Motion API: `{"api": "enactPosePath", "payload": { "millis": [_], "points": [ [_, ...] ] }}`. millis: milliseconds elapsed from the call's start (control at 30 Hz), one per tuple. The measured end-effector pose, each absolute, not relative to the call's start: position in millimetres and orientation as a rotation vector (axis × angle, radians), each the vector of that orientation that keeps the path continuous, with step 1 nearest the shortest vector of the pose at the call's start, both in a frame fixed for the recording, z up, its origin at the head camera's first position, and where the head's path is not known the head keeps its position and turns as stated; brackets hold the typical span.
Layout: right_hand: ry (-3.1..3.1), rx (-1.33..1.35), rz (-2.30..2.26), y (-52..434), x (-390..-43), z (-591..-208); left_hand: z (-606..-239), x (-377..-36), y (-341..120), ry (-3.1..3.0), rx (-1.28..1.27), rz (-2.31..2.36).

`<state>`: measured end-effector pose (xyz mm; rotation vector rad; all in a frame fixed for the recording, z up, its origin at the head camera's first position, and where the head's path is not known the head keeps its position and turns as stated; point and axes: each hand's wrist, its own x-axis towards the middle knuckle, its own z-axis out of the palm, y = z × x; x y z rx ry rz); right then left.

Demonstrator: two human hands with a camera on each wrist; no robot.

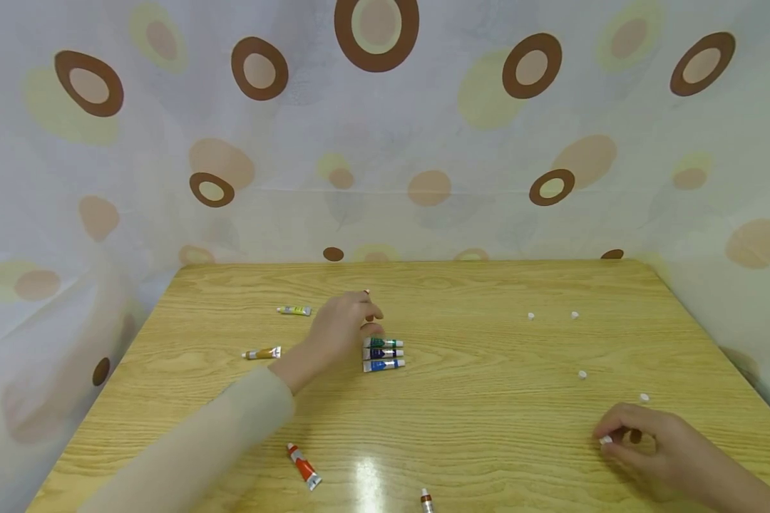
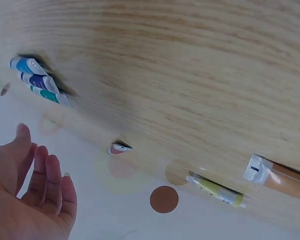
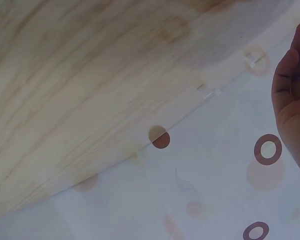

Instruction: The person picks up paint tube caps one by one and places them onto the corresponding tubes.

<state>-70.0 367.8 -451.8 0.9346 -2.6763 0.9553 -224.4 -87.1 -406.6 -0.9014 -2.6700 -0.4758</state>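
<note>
I see three capped paint tubes [image 1: 383, 354] lined up mid-worktop [image 1: 488, 342]; my left hand [image 1: 341, 325], fingers relaxed, rests beside them. My right hand [image 1: 654, 445] pinches a small white cap [image 1: 606, 440]. Four tubes lie scattered, unsorted.

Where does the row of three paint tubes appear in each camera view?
Head: the three paint tubes lie mid-table, just right of the left hand.
Left wrist: upper left, above the hand.
Right wrist: not in view.
Shared landmark: the wooden table, seen in all three.
</note>
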Motion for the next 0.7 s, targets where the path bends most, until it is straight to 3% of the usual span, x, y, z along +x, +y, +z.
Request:
{"api": "enactPosePath", "payload": {
  "millis": [700],
  "points": [
    [-2.57,0.899,0.858,357.6,-73.7,-443.2,-412.0,-273.7,-92.8,-2.96,-0.563,-0.522]
  ]
}}
